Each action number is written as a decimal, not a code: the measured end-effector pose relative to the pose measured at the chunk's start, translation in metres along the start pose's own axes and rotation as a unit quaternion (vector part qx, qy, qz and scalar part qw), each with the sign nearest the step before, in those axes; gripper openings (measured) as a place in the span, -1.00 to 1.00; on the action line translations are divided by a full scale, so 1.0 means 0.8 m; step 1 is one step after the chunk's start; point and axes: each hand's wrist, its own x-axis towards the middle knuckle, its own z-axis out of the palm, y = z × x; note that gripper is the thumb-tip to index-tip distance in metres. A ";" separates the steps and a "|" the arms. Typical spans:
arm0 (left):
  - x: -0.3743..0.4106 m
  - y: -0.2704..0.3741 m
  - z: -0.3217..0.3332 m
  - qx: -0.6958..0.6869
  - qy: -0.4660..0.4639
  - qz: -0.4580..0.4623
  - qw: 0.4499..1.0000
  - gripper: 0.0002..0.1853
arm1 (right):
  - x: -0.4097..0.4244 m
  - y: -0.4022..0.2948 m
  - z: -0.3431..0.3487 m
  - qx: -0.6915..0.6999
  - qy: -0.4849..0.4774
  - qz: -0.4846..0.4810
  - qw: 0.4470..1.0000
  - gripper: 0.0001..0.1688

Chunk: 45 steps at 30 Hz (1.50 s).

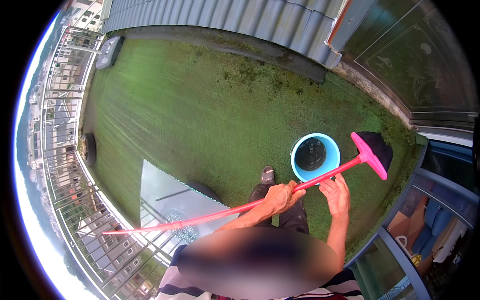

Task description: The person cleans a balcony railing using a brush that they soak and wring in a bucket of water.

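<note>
My left hand [283, 197] is closed around the long pink handle [232, 210] of a mop, which runs slantwise across in front of me. At its right end a pink crossbar [369, 155] carries a dark cloth [378, 146], held out past the bucket. Below the handle my right hand [336, 195] is turned palm up with fingers spread; it grips nothing, and its fingertips are close to the handle and the bucket. The light blue bucket [332, 146] stands on the green floor and holds dark water [310, 153]. The handle crosses over its near rim.
A glass tabletop [161, 187] lies to my left, overlapping the handle's far part. Metal railing [62, 150] borders the left. A tyre [89, 149] lies by it. Corrugated roofing [225, 18] edges the far side; a framed glass door [397, 243] is at the right. The floor [210, 112] looks mossy.
</note>
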 end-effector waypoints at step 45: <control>-0.272 -0.289 -0.555 -0.048 0.398 -0.249 0.882 -0.61 | 0.226 0.282 0.867 -0.350 -0.234 0.128 0.898 -0.56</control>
